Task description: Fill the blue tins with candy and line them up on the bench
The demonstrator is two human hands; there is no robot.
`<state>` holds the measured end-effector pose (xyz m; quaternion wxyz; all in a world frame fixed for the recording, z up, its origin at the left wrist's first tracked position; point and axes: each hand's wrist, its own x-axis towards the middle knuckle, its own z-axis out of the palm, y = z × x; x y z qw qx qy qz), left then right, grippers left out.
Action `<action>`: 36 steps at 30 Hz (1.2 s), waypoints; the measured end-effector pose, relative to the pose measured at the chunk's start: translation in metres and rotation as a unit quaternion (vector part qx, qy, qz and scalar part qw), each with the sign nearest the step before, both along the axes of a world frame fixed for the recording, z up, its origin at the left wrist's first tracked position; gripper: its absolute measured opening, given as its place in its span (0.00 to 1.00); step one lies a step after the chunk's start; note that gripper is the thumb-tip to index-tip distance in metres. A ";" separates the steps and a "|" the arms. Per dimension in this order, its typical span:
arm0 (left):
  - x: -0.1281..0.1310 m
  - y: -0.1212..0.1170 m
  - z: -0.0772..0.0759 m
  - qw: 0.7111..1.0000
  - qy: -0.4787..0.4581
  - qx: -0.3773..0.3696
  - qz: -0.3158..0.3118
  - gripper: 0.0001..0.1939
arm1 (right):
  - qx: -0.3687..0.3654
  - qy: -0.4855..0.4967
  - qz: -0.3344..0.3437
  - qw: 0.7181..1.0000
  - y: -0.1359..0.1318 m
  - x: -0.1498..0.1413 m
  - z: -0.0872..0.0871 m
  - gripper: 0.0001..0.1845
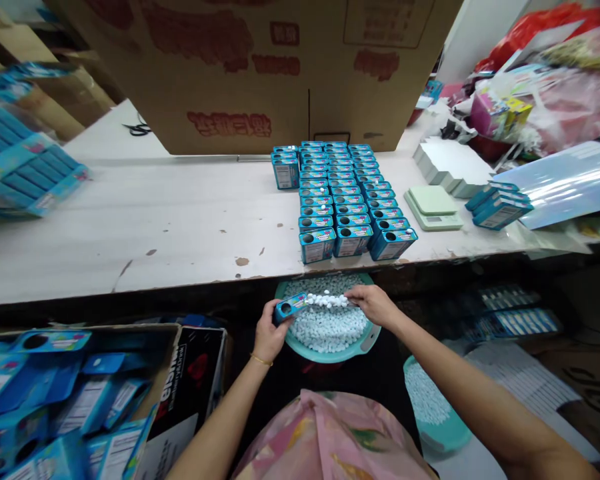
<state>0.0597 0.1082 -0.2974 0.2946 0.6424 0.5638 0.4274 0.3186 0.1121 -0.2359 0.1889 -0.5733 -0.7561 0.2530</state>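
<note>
My left hand (269, 331) grips a small blue box (290, 308), held on its side over a teal basin (367, 341) full of small white candies (325, 327). My right hand (373, 304) is cupped at the box's mouth, with a row of white candies (327, 300) lying along its fingers. On the white table just above stands a block of several rows of blue boxes (347, 193) with round holes on top.
A large cardboard carton (260, 67) stands behind the rows. A pale green scale (433, 208) and a few blue boxes (499, 205) lie at right. A carton of empty blue boxes (55, 400) sits lower left. A second teal basin (430, 407) is lower right.
</note>
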 end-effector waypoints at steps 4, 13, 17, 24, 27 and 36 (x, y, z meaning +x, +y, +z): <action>0.017 -0.001 0.003 0.999 0.027 0.001 -0.032 0.18 | -0.008 -0.138 0.039 0.990 -0.006 -0.016 0.043 0.15; 0.024 -0.003 0.002 0.996 0.054 0.024 -0.065 0.18 | 0.007 -0.312 0.093 0.945 -0.016 -0.056 0.083 0.14; 0.022 -0.003 0.001 0.998 0.036 0.018 -0.052 0.17 | 0.008 -0.310 0.087 0.947 -0.019 -0.052 0.089 0.14; 0.002 -0.011 -0.001 0.998 -0.044 0.022 -0.042 0.17 | -0.028 -0.302 -0.030 0.952 -0.014 0.004 0.025 0.18; -0.006 -0.014 -0.002 0.998 -0.050 0.023 -0.037 0.16 | -0.073 -0.272 -0.052 0.958 -0.003 -0.003 -0.033 0.16; -0.021 -0.018 0.010 0.995 0.042 0.077 -0.040 0.16 | -0.107 -0.172 -0.069 0.977 0.009 -0.031 -0.095 0.17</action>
